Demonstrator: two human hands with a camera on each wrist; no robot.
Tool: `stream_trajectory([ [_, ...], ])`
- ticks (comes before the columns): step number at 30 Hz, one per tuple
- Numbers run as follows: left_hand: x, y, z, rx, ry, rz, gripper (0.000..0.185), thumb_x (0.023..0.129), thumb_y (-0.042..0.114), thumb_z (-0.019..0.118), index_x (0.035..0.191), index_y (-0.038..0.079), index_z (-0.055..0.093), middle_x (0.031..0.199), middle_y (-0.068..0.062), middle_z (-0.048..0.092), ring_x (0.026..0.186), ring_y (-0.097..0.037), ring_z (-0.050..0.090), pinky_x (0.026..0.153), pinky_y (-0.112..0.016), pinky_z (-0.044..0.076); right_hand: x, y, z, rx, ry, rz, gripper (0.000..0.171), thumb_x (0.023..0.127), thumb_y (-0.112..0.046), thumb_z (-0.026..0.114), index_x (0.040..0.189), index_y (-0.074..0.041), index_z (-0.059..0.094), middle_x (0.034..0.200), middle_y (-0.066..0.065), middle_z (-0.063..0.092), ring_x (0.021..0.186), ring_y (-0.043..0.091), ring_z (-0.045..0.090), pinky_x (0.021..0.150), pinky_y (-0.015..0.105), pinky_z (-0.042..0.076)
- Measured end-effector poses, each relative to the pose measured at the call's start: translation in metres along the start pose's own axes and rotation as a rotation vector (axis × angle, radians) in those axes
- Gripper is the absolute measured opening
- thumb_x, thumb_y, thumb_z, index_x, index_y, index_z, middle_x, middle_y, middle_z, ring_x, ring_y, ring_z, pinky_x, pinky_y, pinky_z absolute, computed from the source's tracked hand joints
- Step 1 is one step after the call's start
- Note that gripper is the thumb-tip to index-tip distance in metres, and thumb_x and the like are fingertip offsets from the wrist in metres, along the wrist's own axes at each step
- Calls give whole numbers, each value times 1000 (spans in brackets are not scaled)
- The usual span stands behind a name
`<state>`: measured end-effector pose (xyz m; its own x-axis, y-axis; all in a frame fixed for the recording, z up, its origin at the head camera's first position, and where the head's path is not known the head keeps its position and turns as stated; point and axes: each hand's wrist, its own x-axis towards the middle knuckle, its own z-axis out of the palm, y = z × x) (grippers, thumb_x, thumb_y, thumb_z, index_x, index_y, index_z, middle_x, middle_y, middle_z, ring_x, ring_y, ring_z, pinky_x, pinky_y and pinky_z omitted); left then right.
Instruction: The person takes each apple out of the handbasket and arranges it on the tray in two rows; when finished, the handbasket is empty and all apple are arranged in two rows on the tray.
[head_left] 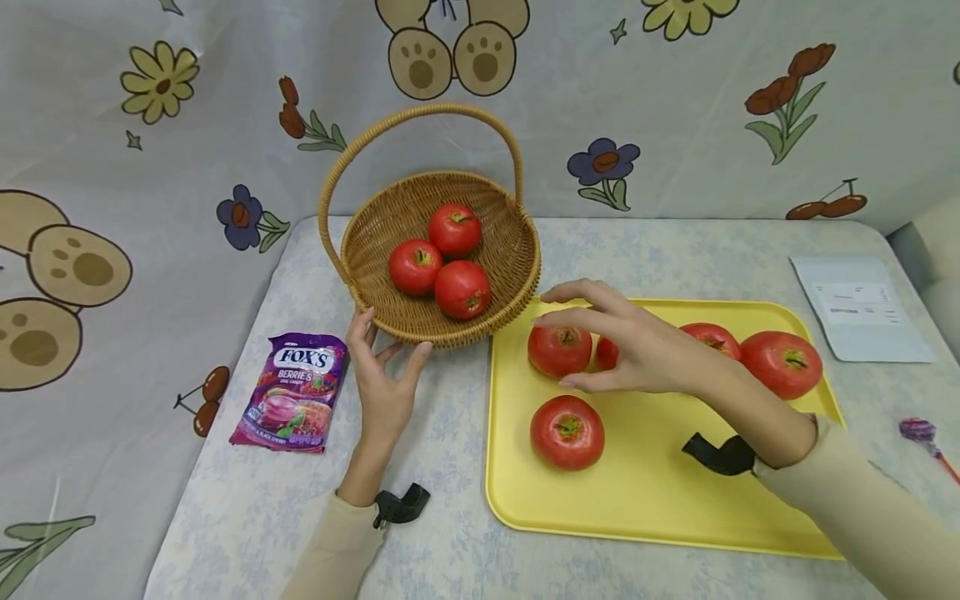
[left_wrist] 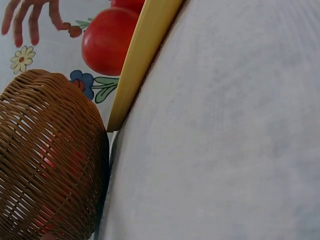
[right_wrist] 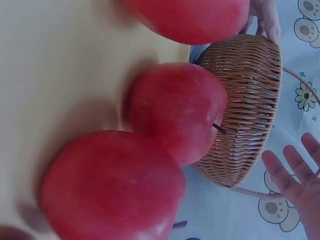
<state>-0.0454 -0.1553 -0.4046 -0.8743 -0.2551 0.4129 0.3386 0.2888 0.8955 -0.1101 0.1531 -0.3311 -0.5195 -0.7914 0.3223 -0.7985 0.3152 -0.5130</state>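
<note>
1. Head view: the left hand rests on the surface with relaxed fingers touching the near wall of the wicker basket, which holds three apples. The right hand hovers, fingers spread and grasping nothing, over the apple at the far left corner of the yellow tray. Four more apples lie on the tray. A candy bag lies near the surface's left edge.
2. Left wrist view: the basket weave shows red fruit through its gaps, touching the tray corner; this contact is unclear from above.
3. Right wrist view: the apple's stem points toward the basket. The skin looks smooth and firm, probably slippery and bruisable; grasp around the widest girth, not the stem.
</note>
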Motion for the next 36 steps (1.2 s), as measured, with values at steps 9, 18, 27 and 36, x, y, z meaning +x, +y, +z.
stream_trajectory([
  [9,0,1,1,-4,9,0,75,85,-4,71,144,-8,24,160,-26,9,143,-47,25,94,-61,43,59,17,6,35,40,-29,58,81,-31,81,133,-22,59,141,4,47,130,18,44,102,39,45],
  [18,0,2,2,0,4,-4,75,86,-4,71,144,-7,23,160,-26,8,143,-47,25,94,-62,42,105,32,6,42,15,-14,58,82,-38,79,133,-19,58,135,5,48,121,18,49,98,38,46],
  [27,-2,-13,0,2,17,-9,76,86,-2,72,146,-3,24,162,-17,10,144,-43,26,94,-57,44,146,45,15,85,-228,99,65,84,-42,75,141,-22,51,139,7,44,126,23,46,104,43,41],
  [36,-2,-35,-1,15,8,8,79,87,7,73,148,2,24,164,-2,10,146,-32,27,94,-44,46,171,64,26,53,-394,200,66,87,-44,72,144,-20,48,153,3,39,149,31,20,118,50,25],
])
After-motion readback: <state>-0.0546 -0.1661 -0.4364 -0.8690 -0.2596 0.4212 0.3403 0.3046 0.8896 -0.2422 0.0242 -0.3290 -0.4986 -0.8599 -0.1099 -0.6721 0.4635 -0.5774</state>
